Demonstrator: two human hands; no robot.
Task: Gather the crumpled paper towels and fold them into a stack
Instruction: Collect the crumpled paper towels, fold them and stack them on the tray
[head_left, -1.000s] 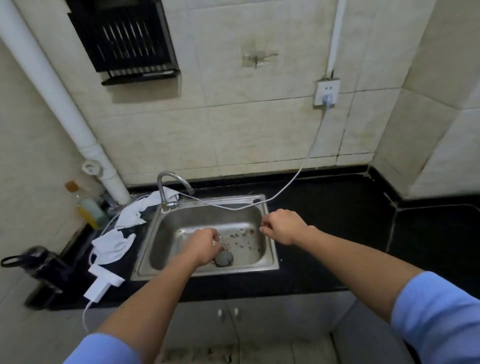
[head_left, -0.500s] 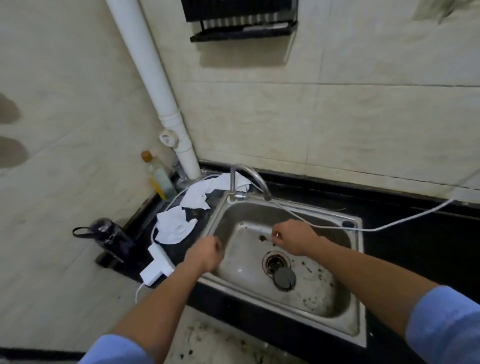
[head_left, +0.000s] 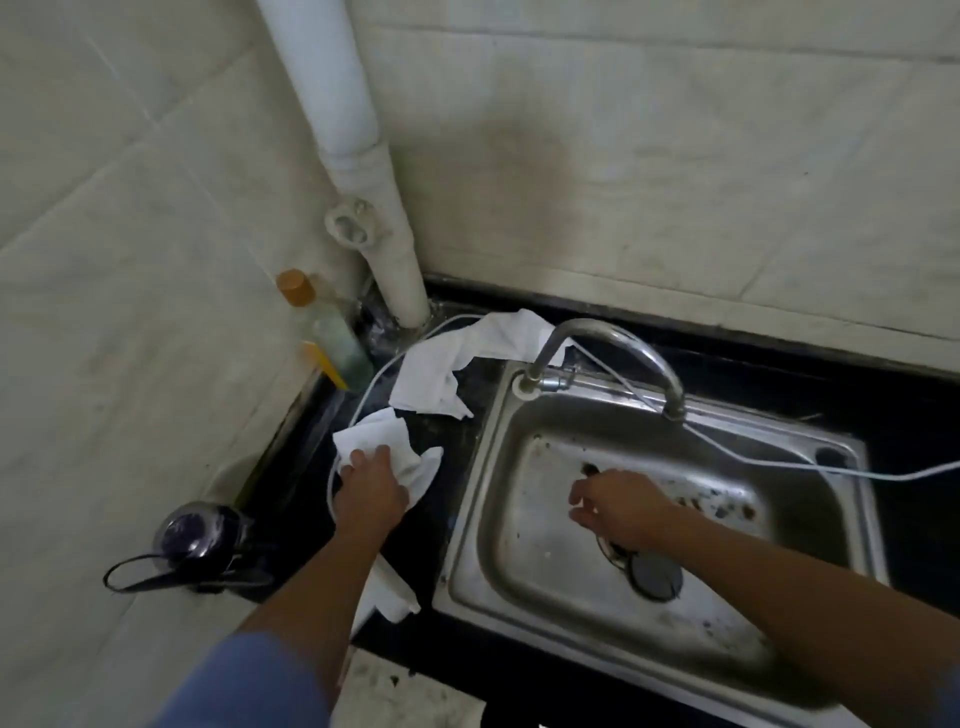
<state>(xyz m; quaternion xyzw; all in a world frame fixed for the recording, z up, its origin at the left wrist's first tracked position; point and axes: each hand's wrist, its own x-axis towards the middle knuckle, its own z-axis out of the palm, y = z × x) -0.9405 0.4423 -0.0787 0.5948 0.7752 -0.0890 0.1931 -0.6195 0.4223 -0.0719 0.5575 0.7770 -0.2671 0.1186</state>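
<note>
Clock reference: 12 o'clock points away from me, toward the back wall

1. My left hand (head_left: 371, 486) lies palm down on the near paper towel (head_left: 395, 441), with the fingers curled into the crumpled sheet and gripping it. This towel sits on the black countertop (head_left: 447, 519), at 9 o'clock from the sink (head_left: 498, 415)
2. The far paper towel (head_left: 441, 364) lies crumpled at 12 o'clock from the near one and close to it. I cannot tell whether the two touch. Its upper edge runs behind the base of the faucet (head_left: 613, 338)
3. My right hand (head_left: 618, 506) hovers over the sink basin, fingers loosely curled, holding nothing. The drain plug (head_left: 655, 577) sits at 5 o'clock from it
4. A white cable (head_left: 779, 462) crosses the sink rim from 3 o'clock and passes beneath the faucet arch
5. A clear bottle (head_left: 327, 332) with an orange cap stands at 11 o'clock from the towels, beside the white pipe (head_left: 353, 156). A dark bottle (head_left: 195, 530) stands at 9 o'clock from my left hand
</note>
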